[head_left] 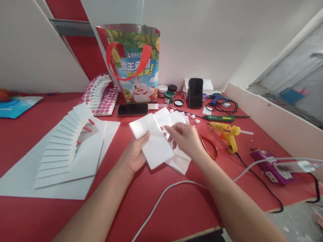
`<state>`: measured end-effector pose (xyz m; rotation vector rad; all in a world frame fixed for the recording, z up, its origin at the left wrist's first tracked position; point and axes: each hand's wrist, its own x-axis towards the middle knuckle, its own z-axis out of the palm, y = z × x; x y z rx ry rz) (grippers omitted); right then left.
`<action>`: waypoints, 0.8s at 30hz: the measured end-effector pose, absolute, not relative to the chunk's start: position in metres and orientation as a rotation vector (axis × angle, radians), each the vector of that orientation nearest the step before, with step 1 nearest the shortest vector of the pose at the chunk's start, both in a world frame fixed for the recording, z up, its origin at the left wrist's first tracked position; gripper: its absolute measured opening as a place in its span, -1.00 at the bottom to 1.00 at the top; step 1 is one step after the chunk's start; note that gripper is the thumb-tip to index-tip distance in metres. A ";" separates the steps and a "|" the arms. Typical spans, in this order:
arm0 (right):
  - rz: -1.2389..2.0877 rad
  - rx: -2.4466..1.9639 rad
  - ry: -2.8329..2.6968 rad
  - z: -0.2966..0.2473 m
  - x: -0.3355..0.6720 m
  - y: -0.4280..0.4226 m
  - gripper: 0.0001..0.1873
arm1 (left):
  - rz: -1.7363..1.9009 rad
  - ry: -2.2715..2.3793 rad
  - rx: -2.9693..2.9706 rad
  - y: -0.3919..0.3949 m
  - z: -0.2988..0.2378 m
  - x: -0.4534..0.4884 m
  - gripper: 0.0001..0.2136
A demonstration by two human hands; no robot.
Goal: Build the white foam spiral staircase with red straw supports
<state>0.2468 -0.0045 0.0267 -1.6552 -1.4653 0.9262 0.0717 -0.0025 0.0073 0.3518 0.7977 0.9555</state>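
My left hand (137,151) grips a white rectangular folded sheet (156,144), thumb on top and fingers underneath. At the sheet's right edge is my right hand (183,136), its fingers curled together. Whether anything is pinched between those fingertips is hidden. More white sheets (178,164) lie spread on the red table beneath and behind both hands. To the left, a curved fan of overlapping white strips (59,148), like a spiral stair, rests on white boards (22,181); small red sticks (87,129) poke out along its inner side.
Behind stand a printed bag (137,85), a pink-patterned stair-like piece (104,107), paint jars (169,97) and two phones (133,109) (195,93). On the right lie red-handled pliers (210,148), a yellow glue gun (228,134) and a purple box (268,166). A white cable (174,184) crosses the front.
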 end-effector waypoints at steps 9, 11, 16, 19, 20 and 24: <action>0.571 -2.164 -2.067 0.041 0.280 0.004 -0.68 | 1.124 0.832 0.253 0.010 0.014 0.053 -0.62; 0.648 -2.172 -2.092 0.040 0.279 0.003 -0.79 | 1.110 0.832 0.232 0.009 0.014 0.055 -0.64; 0.627 -2.072 -2.067 0.041 0.283 0.002 -0.90 | 1.097 0.845 0.261 0.008 0.012 0.058 -0.63; 0.614 -2.115 -2.078 0.039 0.285 0.002 -0.83 | 1.091 0.861 0.319 0.008 0.009 0.056 -0.65; 0.659 -2.124 -2.070 0.038 0.285 0.003 -0.84 | 1.074 0.866 0.337 0.008 0.008 0.056 -0.67; 0.829 -2.004 -1.976 0.035 0.288 0.005 -0.87 | 0.988 0.903 0.403 0.007 0.008 0.055 -0.74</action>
